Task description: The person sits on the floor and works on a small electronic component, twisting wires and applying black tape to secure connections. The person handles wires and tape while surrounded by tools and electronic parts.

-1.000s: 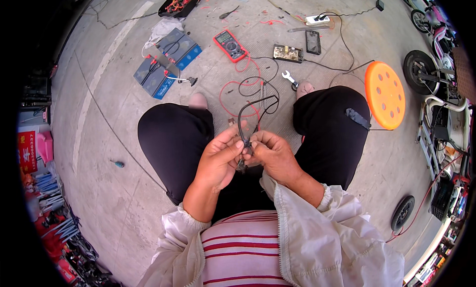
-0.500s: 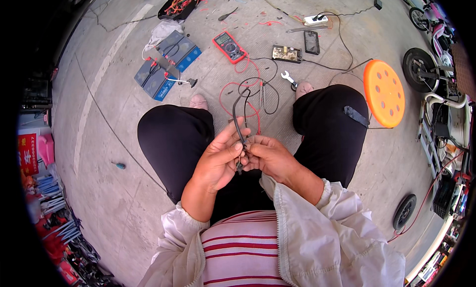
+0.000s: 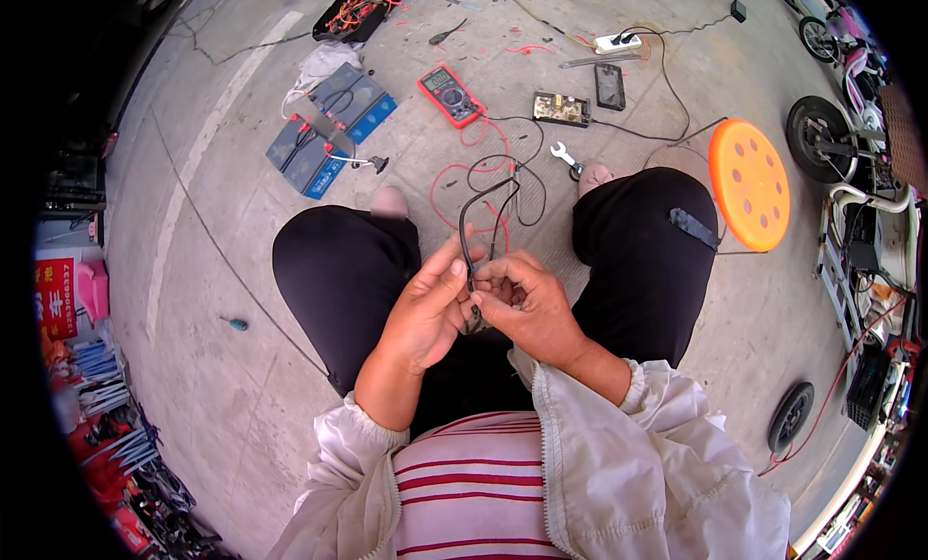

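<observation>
Fingers of the left hand (image 3: 422,309) are, as I see it, closed on a black cable (image 3: 464,212) where its lower stretch meets them; the right hand (image 3: 541,313) sits opposite with its thumb at the cable, though I cannot tell whether it grips. From there the long axis runs up my view over the floor (image 3: 222,396), then arches rightward; neither hand looks clearly nearer. For writing, I make out white characters on a red sign (image 3: 55,299), pale lettering on a blue battery (image 3: 324,178), and no legible brand.
</observation>
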A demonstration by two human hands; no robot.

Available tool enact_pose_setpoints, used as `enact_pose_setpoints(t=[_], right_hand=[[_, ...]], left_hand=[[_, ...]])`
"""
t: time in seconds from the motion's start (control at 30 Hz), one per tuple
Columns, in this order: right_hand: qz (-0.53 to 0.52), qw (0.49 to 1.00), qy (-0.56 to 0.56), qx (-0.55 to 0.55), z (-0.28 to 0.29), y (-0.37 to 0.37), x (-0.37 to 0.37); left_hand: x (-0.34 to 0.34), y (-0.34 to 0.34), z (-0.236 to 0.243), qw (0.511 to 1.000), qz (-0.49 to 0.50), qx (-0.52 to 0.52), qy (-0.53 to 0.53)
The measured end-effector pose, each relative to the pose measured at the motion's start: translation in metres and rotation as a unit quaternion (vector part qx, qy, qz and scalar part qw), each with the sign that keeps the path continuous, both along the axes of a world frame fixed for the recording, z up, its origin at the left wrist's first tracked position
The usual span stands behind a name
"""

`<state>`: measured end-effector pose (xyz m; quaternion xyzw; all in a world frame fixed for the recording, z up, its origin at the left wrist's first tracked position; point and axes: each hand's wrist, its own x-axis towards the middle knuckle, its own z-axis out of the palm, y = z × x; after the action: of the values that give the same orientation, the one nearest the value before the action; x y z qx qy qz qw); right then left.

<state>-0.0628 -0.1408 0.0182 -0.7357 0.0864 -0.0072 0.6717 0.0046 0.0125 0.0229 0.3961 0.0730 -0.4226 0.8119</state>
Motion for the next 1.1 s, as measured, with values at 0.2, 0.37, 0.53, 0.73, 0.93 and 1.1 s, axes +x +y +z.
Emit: enact_pose_setpoints(t=[0.2,0.37,0.53,0.73,0.93,1.1], right_hand=[[-0.024,0.996,0.011,0.091,-0.019,0.003,0.001],[-0.013,0.998,0.043,0.052,-0.021,0.001,0.002],[-0.030,0.998,0.047,0.035,-0.021,0.001,0.002],[-0.031,0.998,0.042,0.043,-0.027,-0.002,0.001],[-0.031,0.974,0.103,0.200,-0.020,0.000,0.000],[-0.052,0.964,0.092,0.245,-0.030,0.001,-0.001]], left_hand=[[0.002,-0.004,0.006,1.000,0.002,0.020,0.008],[0.003,-0.002,0.000,0.999,-0.007,0.029,-0.012],[0.004,-0.002,-0.005,0.997,-0.016,0.065,-0.032],[0.004,-0.004,-0.002,0.982,-0.016,0.158,-0.100],[0.005,0.001,-0.011,0.970,-0.018,0.179,-0.163],[0.004,0.002,-0.014,0.981,-0.007,0.155,-0.114]])
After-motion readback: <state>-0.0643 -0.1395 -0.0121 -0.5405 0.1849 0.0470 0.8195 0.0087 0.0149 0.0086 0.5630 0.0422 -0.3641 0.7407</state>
